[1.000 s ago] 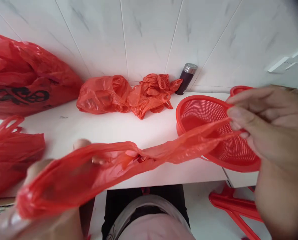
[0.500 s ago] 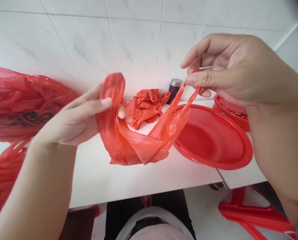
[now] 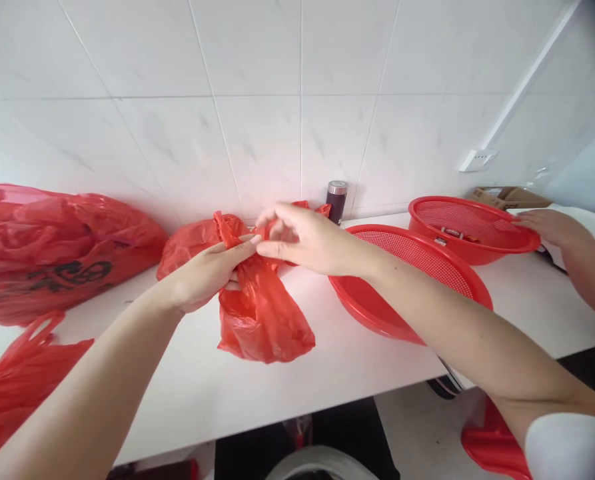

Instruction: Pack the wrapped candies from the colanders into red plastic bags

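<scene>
A thin red plastic bag (image 3: 264,320) hangs over the white table, its neck gathered up and its lower part spread wide. My left hand (image 3: 207,273) grips the bag by its gathered neck, thumb on top and fingers behind. Close against it, my right hand (image 3: 312,240) curls loosely at the bag's top, with its thumb near my left thumb and a strip of red plastic between its fingers. Its fingertips are partly hidden. Behind my hands lies another crumpled red bag (image 3: 190,241).
A large stuffed red bag (image 3: 67,253) and a smaller red bag (image 3: 27,373) lie at left. A dark flask (image 3: 336,201) stands by the tiled wall. To the right are a red colander (image 3: 457,287) and a second colander (image 3: 482,250), touched by another person's hand (image 3: 552,227).
My right hand has moved left and down, bringing the bag's handles to my left hand. The bag now hangs down instead of stretching between my hands. The view has shifted, showing another person's arm.
</scene>
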Demonstrator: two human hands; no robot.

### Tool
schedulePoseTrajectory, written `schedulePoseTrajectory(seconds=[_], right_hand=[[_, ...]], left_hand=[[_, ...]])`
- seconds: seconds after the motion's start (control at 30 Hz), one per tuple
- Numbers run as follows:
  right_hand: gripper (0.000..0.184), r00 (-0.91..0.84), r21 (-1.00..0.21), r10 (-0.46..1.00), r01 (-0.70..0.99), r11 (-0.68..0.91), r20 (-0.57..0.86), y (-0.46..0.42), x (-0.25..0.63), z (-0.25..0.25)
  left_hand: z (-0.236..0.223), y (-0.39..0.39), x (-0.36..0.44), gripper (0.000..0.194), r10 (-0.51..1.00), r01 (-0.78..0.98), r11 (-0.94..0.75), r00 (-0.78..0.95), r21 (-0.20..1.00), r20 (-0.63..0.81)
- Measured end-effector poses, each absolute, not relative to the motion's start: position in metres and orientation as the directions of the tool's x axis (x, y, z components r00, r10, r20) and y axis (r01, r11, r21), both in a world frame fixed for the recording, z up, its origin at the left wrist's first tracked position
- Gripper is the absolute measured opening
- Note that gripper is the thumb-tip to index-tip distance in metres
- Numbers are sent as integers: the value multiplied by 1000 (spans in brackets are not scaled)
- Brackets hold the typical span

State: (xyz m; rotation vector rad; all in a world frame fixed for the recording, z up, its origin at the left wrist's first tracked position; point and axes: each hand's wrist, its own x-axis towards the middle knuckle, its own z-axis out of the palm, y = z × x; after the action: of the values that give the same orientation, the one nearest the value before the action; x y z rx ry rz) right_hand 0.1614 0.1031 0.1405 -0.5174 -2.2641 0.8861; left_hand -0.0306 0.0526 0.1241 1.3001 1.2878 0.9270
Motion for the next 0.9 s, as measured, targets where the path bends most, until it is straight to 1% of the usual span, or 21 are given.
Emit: schedulePoseTrajectory(seconds=[0.03,0.07,0.1,0.17,0.2,0.27,0.33,0.37,0.43,0.47,0.53,0.6,0.67,0.7,0.8,0.83,0.9], right_hand=[[13,-731,-739,572,139,659,372,106,165,132],[9,-732,-761,584,140,633,351,107,167,125],[7,-714,-776,601,129,618,359,106,169,120],[9,-658,-785,636,110,610,402,104,168,112],[12,-649,-787,646,117,606,401,102,167,109],[19,-663,-788,656,159,595,361,99,161,104],[17,-678,-803,658,167,572,328,96,157,101],[16,-670,-820,660,132,557,340,94,156,100],[20,-629,-847,663,13,531,406,86,156,102],[20,-626,-850,648,-49,524,435,81,158,104],[20,-671,-836,571,-138,530,473,69,160,108],[22,-689,-805,513,-175,567,512,61,161,108],[26,-620,-790,557,-176,588,553,61,157,103],[28,-589,-810,603,-164,563,538,63,154,98],[34,-614,-912,701,-81,402,363,75,141,76],[35,-623,-930,717,-48,364,313,78,137,69],[34,-611,-941,737,-35,338,287,83,129,55]], left_hand=[[121,51,-33,36,979,151,128,138,980,-149],[118,50,-36,38,973,129,141,162,982,-162],[115,48,-37,40,967,118,154,185,981,-174],[110,45,-39,42,961,128,169,201,977,-192],[109,43,-40,41,961,142,165,198,976,-192],[106,41,-42,37,967,173,136,191,975,-169],[104,40,-45,33,971,197,100,194,975,-138],[104,39,-47,31,972,197,92,195,976,-131],[103,37,-51,31,968,157,107,207,982,-139],[103,36,-53,31,965,123,116,223,986,-141],[104,33,-57,28,952,95,89,283,991,-113],[105,32,-61,25,933,163,-5,356,987,-54],[106,32,-62,21,913,297,-101,407,950,-30],[106,32,-61,18,903,363,-136,428,922,-35],[103,32,-57,12,899,502,-199,436,842,-48],[100,32,-55,10,914,542,-215,405,812,-28],[92,31,-51,9,962,636,-224,267,738,62]])
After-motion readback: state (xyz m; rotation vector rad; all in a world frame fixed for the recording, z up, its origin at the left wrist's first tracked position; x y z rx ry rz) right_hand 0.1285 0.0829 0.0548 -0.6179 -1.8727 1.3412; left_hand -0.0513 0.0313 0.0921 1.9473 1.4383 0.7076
